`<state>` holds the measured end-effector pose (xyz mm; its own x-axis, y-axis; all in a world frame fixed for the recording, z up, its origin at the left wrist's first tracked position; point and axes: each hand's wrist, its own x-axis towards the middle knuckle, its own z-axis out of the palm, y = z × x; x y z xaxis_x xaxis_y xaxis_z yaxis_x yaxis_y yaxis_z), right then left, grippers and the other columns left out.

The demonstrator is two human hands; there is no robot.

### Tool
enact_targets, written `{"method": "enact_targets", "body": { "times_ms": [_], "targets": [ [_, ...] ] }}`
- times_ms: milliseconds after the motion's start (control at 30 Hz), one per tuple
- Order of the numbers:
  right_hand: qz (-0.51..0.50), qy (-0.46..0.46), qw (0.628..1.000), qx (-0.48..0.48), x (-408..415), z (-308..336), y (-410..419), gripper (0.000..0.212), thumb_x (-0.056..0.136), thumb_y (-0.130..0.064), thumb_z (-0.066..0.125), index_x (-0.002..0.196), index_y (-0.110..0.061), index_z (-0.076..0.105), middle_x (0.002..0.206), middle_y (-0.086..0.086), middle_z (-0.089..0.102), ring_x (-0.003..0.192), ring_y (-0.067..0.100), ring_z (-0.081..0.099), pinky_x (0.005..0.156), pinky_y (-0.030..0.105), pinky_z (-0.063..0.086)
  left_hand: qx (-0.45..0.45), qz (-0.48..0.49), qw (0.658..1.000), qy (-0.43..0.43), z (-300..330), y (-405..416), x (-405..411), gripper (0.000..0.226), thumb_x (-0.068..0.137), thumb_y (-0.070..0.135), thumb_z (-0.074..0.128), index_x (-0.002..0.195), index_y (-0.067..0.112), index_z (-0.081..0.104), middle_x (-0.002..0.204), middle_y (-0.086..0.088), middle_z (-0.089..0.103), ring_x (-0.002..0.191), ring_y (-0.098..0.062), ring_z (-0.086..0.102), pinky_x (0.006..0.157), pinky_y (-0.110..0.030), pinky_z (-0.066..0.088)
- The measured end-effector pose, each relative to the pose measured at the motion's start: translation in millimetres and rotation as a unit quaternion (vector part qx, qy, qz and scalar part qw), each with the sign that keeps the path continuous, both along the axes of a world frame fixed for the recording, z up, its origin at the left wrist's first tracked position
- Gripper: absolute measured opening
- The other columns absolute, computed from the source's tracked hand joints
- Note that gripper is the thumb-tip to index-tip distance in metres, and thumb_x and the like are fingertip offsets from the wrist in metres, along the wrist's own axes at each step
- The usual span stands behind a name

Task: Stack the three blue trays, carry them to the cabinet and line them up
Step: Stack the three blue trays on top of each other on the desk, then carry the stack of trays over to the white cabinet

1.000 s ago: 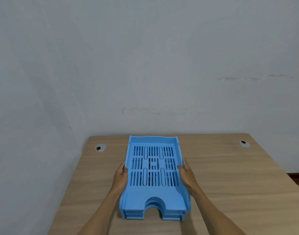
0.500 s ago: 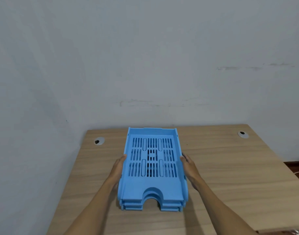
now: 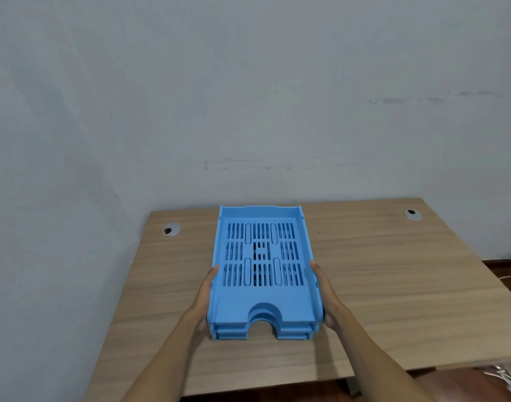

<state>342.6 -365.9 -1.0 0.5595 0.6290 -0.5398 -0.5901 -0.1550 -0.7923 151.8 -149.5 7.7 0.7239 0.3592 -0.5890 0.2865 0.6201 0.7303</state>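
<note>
Three light blue slotted trays (image 3: 263, 303) sit nested in one stack on the wooden desk (image 3: 393, 285), the notched front end toward me. My left hand (image 3: 203, 297) grips the stack's left side, fingers along the wall. My right hand (image 3: 325, 294) grips the right side the same way. The stack's near end looks slightly raised off the desk; I cannot tell for sure. No cabinet is in view.
Two round cable grommets sit in the desk, one at the back left (image 3: 171, 229) and one at the back right (image 3: 412, 214). A grey wall stands behind and to the left. White cables (image 3: 506, 381) lie on the floor at lower right.
The view has risen and pulled back, showing the desk's near edge. Both hands have slid back along the tray sides toward the near end and closed on the stack.
</note>
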Motion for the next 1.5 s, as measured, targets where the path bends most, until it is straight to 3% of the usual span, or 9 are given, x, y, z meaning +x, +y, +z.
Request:
{"method": "enact_targets", "body": {
  "times_ms": [133,233,500,700,833,967,1067,1267,1500],
  "targets": [
    [-0.002,0.017,1.000,0.023,-7,-1,-5,0.075,0.083,-0.072,0.049,0.128,-0.013,0.063,0.116,0.024,0.070,0.103,0.042,0.069,0.080,0.047,0.059,-0.033,0.004,0.999,-0.020,-4,-8,-4,0.070,0.087,0.068,0.042,0.111,0.008,0.071,0.107,-0.026,0.072,0.089,-0.037,0.073,0.065,-0.040,0.061],
    [0.004,0.026,0.999,0.027,-10,-2,-10,0.073,0.084,-0.069,0.051,0.129,-0.013,0.061,0.116,0.025,0.070,0.101,0.042,0.069,0.076,0.044,0.059,-0.033,-0.001,0.999,-0.028,-4,-9,-10,0.071,0.088,0.068,0.041,0.120,0.010,0.067,0.114,-0.025,0.070,0.102,-0.040,0.070,0.076,-0.044,0.060],
    [-0.032,-0.009,0.999,-0.009,-14,-9,-13,0.084,0.079,-0.071,0.055,0.140,-0.014,0.049,0.125,0.026,0.064,0.109,0.044,0.065,0.098,0.060,0.049,-0.070,0.014,0.996,-0.055,-1,-21,-13,0.076,0.089,0.069,0.037,0.120,0.005,0.064,0.114,-0.029,0.068,0.096,-0.041,0.070,0.070,-0.044,0.060],
    [-0.021,-0.033,0.999,0.000,-14,17,-11,0.078,0.085,-0.066,0.050,0.134,-0.006,0.053,0.116,0.030,0.067,0.098,0.043,0.068,0.093,0.057,0.053,-0.054,0.013,0.996,-0.065,17,-20,-13,0.075,0.092,0.065,0.033,0.112,-0.001,0.063,0.098,-0.029,0.071,0.084,-0.036,0.071,0.070,-0.044,0.060],
    [-0.002,-0.045,0.999,0.014,-10,44,-8,0.072,0.088,-0.062,0.048,0.125,-0.001,0.060,0.103,0.028,0.071,0.086,0.040,0.070,0.080,0.049,0.058,-0.042,0.025,0.996,-0.075,41,-17,-10,0.072,0.093,0.063,0.032,0.107,-0.001,0.063,0.092,-0.027,0.072,0.080,-0.035,0.071,0.070,-0.045,0.060],
    [0.012,-0.062,0.997,0.034,-3,73,-2,0.074,0.091,-0.062,0.043,0.126,0.002,0.057,0.106,0.030,0.067,0.090,0.040,0.067,0.091,0.056,0.053,0.004,0.038,0.995,-0.089,72,-15,-5,0.071,0.094,0.062,0.033,0.108,-0.001,0.060,0.097,-0.027,0.066,0.088,-0.034,0.065,0.091,-0.051,0.050],
    [0.027,-0.083,0.995,0.047,5,96,0,0.074,0.090,-0.062,0.043,0.125,0.001,0.058,0.102,0.027,0.070,0.087,0.037,0.069,0.083,0.051,0.057,0.036,0.044,0.993,-0.105,95,-17,-4,0.072,0.095,0.063,0.031,0.112,-0.001,0.060,0.103,-0.029,0.064,0.093,-0.035,0.063,0.095,-0.054,0.047],
    [0.057,-0.125,0.988,0.073,26,138,-5,0.074,0.087,-0.063,0.049,0.129,-0.003,0.057,0.120,0.031,0.065,0.100,0.044,0.066,0.098,0.062,0.049,0.095,0.096,0.984,-0.119,130,-43,-8,0.067,0.093,0.064,0.034,0.103,0.009,0.072,0.101,-0.022,0.074,0.085,-0.034,0.072,0.067,-0.042,0.061],
    [0.126,-0.105,0.980,0.112,41,160,-44,0.070,0.087,-0.060,0.049,0.123,-0.001,0.063,0.111,0.027,0.070,0.086,0.036,0.070,0.080,0.046,0.057,0.115,0.148,0.971,-0.146,160,-112,-9,0.063,0.096,0.060,0.033,0.107,0.010,0.069,0.100,-0.019,0.074,0.088,-0.033,0.071,0.072,-0.042,0.059]
  ]
}}
